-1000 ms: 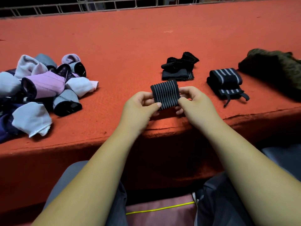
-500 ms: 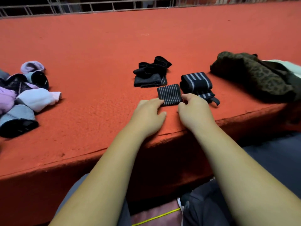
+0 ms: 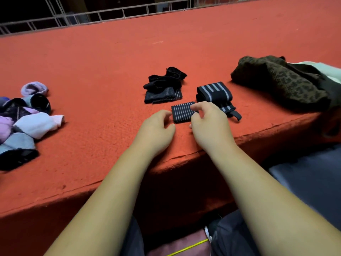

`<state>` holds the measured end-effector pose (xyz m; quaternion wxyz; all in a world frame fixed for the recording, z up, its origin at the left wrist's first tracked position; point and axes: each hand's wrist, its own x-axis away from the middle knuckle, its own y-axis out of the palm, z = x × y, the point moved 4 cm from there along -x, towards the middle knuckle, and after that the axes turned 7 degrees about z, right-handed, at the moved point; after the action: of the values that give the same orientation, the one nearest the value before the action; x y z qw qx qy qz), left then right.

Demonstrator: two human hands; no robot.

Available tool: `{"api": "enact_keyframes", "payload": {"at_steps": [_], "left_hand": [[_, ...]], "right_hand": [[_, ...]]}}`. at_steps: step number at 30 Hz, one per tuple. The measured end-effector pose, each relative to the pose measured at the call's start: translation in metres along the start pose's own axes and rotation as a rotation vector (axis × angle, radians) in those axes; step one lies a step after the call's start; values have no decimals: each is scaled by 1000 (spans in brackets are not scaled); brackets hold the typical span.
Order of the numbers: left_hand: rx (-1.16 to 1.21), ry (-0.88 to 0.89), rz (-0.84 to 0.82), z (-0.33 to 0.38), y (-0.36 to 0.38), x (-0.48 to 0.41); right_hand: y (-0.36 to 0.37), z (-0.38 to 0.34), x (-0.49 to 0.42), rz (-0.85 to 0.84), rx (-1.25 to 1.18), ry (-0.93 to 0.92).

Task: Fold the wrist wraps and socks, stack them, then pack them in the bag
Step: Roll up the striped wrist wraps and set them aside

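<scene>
A small folded black wrist wrap with thin white stripes (image 3: 181,113) lies flat on the red carpeted platform (image 3: 103,74) near its front edge. My left hand (image 3: 156,128) sits just left of the wrap, fingers loosely curled and holding nothing. My right hand (image 3: 209,121) is at the wrap's right edge, with forefinger and thumb loosely bent and spread apart over that edge, not closed on the cloth. Right behind it lies a folded black wrap with broad grey stripes (image 3: 215,93). A loose black wrap heap (image 3: 163,87) lies behind and to the left.
A pile of socks in white, lilac, grey and black (image 3: 24,122) lies at the left edge. A dark leopard-print bag (image 3: 280,82) slumps at the right on the platform. A metal railing (image 3: 110,13) runs along the far side. My knees are below the platform's front lip.
The striped wrap went from being held up between both hands to lying on the platform beside the broad-striped wrap. Both hands have loosened off it. The view has swung right.
</scene>
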<state>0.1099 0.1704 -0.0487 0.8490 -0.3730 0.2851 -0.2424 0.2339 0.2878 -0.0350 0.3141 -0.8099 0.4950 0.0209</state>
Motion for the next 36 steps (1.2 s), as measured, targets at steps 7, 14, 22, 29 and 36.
{"api": "enact_keyframes", "payload": {"at_steps": [7,14,22,29,36], "left_hand": [[-335,53,-7,-30,-17,-68],[-403,40,11,-55,-1,-76],[-233,137,151,-59,-16,-67],[-217,220,312,-40,-74,-17],[421,-145,339,-58,-111,50]], "right_hand": [[12,-12,4,-31,-134,-18],[18,-8,3,-69,-174,86],[10,-7,8,-140,-172,149],[23,-18,18,-203,-158,126],[60,-46,38,-369,-260,-11]]}}
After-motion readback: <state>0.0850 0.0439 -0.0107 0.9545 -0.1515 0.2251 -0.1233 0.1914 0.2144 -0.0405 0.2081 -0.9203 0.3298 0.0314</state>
